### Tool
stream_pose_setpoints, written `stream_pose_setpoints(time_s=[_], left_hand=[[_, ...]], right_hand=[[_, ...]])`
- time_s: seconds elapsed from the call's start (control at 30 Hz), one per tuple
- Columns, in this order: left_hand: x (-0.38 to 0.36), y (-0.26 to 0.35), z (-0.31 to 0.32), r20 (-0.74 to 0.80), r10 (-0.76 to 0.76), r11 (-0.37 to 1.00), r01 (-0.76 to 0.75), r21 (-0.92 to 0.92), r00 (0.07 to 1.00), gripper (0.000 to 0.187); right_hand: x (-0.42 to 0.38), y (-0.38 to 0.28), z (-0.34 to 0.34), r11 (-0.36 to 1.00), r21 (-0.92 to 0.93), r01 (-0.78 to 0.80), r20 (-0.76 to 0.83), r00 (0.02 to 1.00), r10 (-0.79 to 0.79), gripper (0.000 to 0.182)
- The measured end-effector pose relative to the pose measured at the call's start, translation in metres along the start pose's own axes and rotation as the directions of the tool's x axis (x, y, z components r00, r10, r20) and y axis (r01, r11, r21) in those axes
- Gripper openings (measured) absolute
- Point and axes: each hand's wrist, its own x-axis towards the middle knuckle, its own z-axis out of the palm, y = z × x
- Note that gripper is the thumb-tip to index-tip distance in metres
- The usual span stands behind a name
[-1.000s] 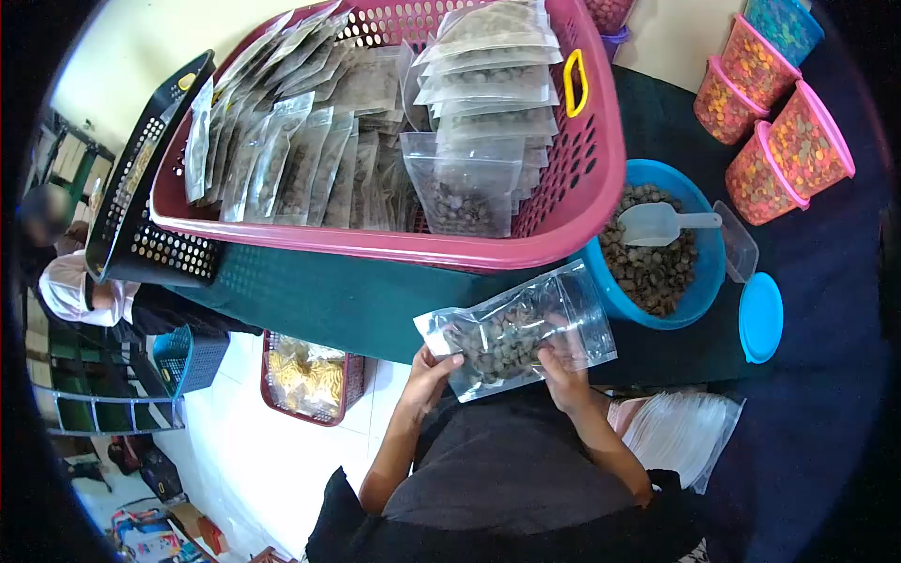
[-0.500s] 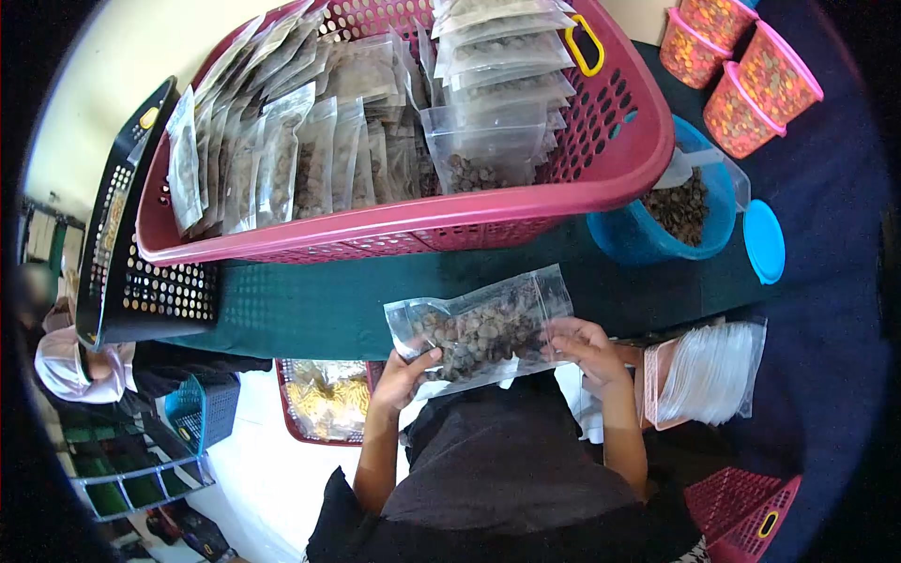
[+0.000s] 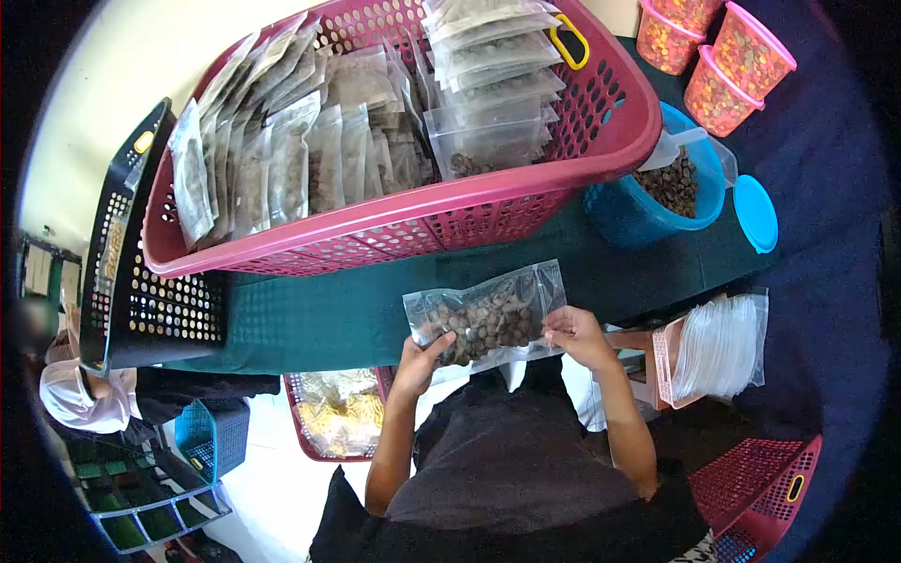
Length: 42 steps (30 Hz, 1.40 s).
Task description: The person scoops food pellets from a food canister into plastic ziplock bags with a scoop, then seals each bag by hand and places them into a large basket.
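Observation:
A clear plastic pouch (image 3: 488,319) of small brown round pieces lies across both hands, in front of my body and near the table's front edge. My left hand (image 3: 422,361) grips its left end, thumb on top. At the other end, my right hand (image 3: 577,336) pinches the right edge between thumb and fingers. The pouch is slightly tilted, its right end higher. Beyond it stands a large maroon basket (image 3: 394,220) packed with similar filled pouches. To the right is a blue tub (image 3: 624,211) holding loose brown pieces and a clear scoop (image 3: 680,141).
A blue lid (image 3: 755,214) lies beside the tub. Flat empty bags (image 3: 718,352) fill a pink holder at right. Pink-rimmed tubs (image 3: 723,89) are stacked at the back right. A black basket (image 3: 174,300) stands left. Below are a tray (image 3: 291,399) of yellow packs and another person (image 3: 89,394).
The pouch has shifted a little right and is turned flatter toward me. My right hand's fingers have closed in on its edge. The whole view has swung slightly.

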Motion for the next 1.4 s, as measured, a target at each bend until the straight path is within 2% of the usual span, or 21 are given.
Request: stream_pose_setpoints(time_s=[0.03,0.1,0.2,0.23,0.3,0.37,0.43,0.5,0.57,0.6,0.67,0.77,0.83,0.93,1.03,1.1,1.17,1.2,1.27,1.37,1.4], left_hand=[[0.005,-0.003,-0.001,0.020,0.026,0.999,-0.025,-0.021,0.999,0.025],[0.015,-0.012,-0.001,-0.012,0.051,0.998,-0.051,-0.044,0.999,0.025],[0.022,-0.024,-0.005,-0.019,-0.008,0.994,0.005,-0.109,1.000,0.025],[0.021,-0.026,-0.005,-0.031,-0.026,0.995,0.023,-0.095,0.999,0.027],[0.015,-0.030,-0.004,0.065,0.013,0.996,-0.007,-0.088,0.998,0.028],[0.007,-0.034,0.000,0.069,-0.050,0.997,0.054,-0.057,0.996,0.028],[0.000,-0.040,0.003,0.045,-0.050,0.997,0.052,-0.065,0.998,0.027],[-0.005,-0.042,0.004,0.022,-0.054,0.994,0.055,-0.093,0.998,0.026],[-0.014,-0.032,0.010,-0.001,-0.160,0.979,0.158,-0.132,0.987,0.027],[-0.015,-0.032,0.010,-0.021,-0.142,0.980,0.138,-0.146,0.990,0.027],[-0.016,-0.039,0.011,-0.040,-0.033,0.999,0.034,0.027,0.999,0.031],[-0.022,-0.048,0.020,-0.088,0.035,0.999,-0.037,-0.024,0.995,0.034],[-0.033,-0.042,0.030,-0.101,0.036,0.997,-0.043,-0.070,0.994,0.034],[-0.057,-0.016,0.049,-0.119,0.084,0.988,-0.098,-0.117,0.989,0.034],[-0.082,0.014,0.066,-0.193,0.043,0.993,-0.062,-0.097,0.980,0.034],[-0.084,0.007,0.068,-0.196,0.133,0.964,-0.173,-0.204,0.972,0.035],[-0.089,0.008,0.073,-0.198,0.169,0.953,-0.211,-0.219,0.965,0.035],[-0.092,0.009,0.077,-0.208,0.157,0.960,-0.199,-0.198,0.965,0.035],[-0.096,0.009,0.085,-0.251,0.172,0.972,-0.206,-0.115,0.953,0.037],[-0.100,0.010,0.096,-0.291,0.151,0.959,-0.212,-0.188,0.945,0.038],[-0.100,0.006,0.098,-0.311,0.195,0.938,-0.269,-0.218,0.930,0.037]], right_hand=[[0.006,0.002,-0.002,0.997,-0.074,0.015,-0.019,1.000,-0.016,0.018],[0.015,0.005,-0.010,0.996,-0.039,0.080,0.023,0.997,-0.080,0.021],[0.029,-0.001,-0.022,0.986,0.157,-0.056,0.149,0.988,0.033,0.025],[0.035,-0.003,-0.024,0.988,0.148,-0.045,0.159,0.987,0.021,0.025],[0.046,-0.008,-0.029,0.906,0.417,-0.070,0.062,0.997,0.049,0.023],[0.055,-0.017,-0.034,0.933,0.356,-0.053,0.086,0.996,0.024,0.019],[0.065,-0.020,-0.037,0.982,0.163,-0.094,0.121,0.990,0.075,0.015],[0.070,-0.022,-0.037,0.991,0.123,-0.060,0.171,0.985,0.039,0.014],[0.072,-0.023,-0.035,0.986,0.109,-0.126,0.218,0.971,0.100,0.013],[0.072,-0.023,-0.031,0.988,0.124,-0.093,0.206,0.976,0.066,0.013],[0.072,-0.024,-0.029,0.995,0.092,-0.046,0.208,0.978,0.026,0.012],[0.071,-0.030,-0.029,0.998,0.050,0.034,0.207,0.977,-0.044,0.010],[0.066,-0.038,-0.029,0.986,-0.003,0.165,0.215,0.963,-0.161,0.011],[0.052,-0.062,-0.024,0.991,0.063,0.117,0.202,0.971,-0.128,0.011],[0.042,-0.083,-0.026,0.992,0.101,0.073,0.251,0.963,-0.096,0.011],[0.037,-0.090,-0.029,0.994,0.097,0.052,0.299,0.951,-0.079,0.011],[0.035,-0.095,-0.030,0.987,0.045,0.157,0.316,0.935,-0.163,0.011],[0.034,-0.095,-0.031,0.987,0.043,0.156,0.330,0.930,-0.162,0.011],[0.034,-0.095,-0.032,0.952,-0.003,0.305,0.332,0.898,-0.287,0.010],[0.030,-0.101,-0.032,0.958,0.032,0.284,0.319,0.906,-0.279,0.010],[0.026,-0.107,-0.033,0.972,0.029,0.233,0.307,0.923,-0.230,0.009]])
